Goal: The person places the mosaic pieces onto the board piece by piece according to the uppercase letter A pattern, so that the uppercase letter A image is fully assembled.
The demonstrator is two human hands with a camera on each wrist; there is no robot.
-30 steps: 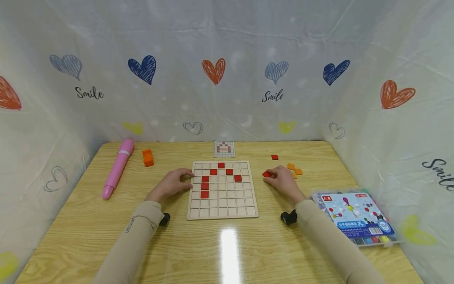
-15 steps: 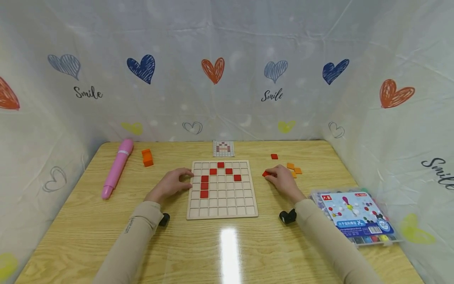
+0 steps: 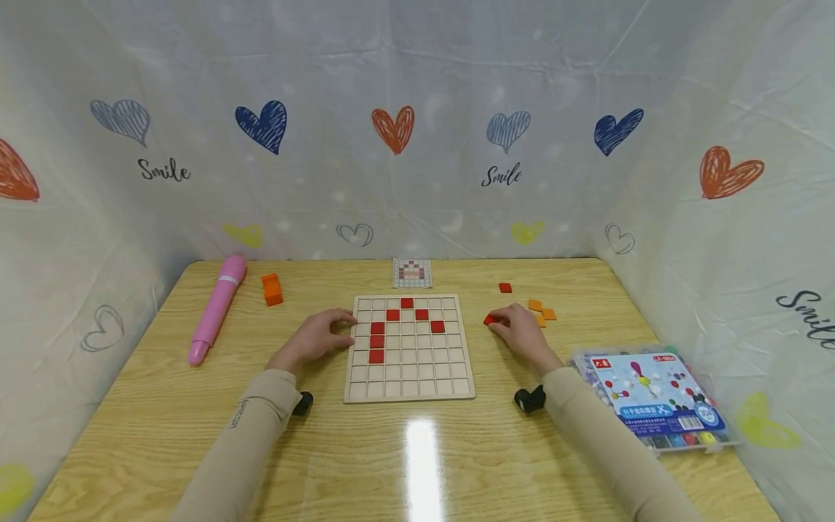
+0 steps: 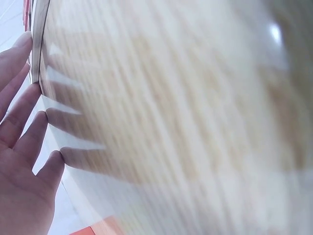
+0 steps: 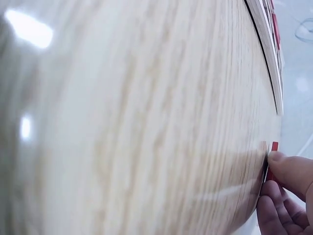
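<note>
A wooden grid board (image 3: 411,384) lies in the middle of the table, with several red square tiles (image 3: 377,341) set in its cells. My left hand (image 3: 316,337) rests at the board's left edge, fingers spread and relaxed; in the left wrist view, fingertips (image 4: 33,90) touch the board's side and the table. To the right of the board, my right hand (image 3: 522,333) pinches a red tile (image 3: 490,319) between thumb and fingers. The right wrist view shows this tile (image 5: 274,147) just above the tabletop, tilted on edge, partly hidden by the thumb.
Another red tile (image 3: 505,288) and several orange tiles (image 3: 535,305) lie near the right hand. A pattern card (image 3: 412,274) is behind the board. An orange block (image 3: 272,289) and a pink tube-shaped object (image 3: 218,308) are at left. A plastic case (image 3: 659,395) sits at right.
The red tile in my right hand shows less behind the fingers than a second ago, and the fingers have shifted slightly on it. The left hand and board stay as they were.
</note>
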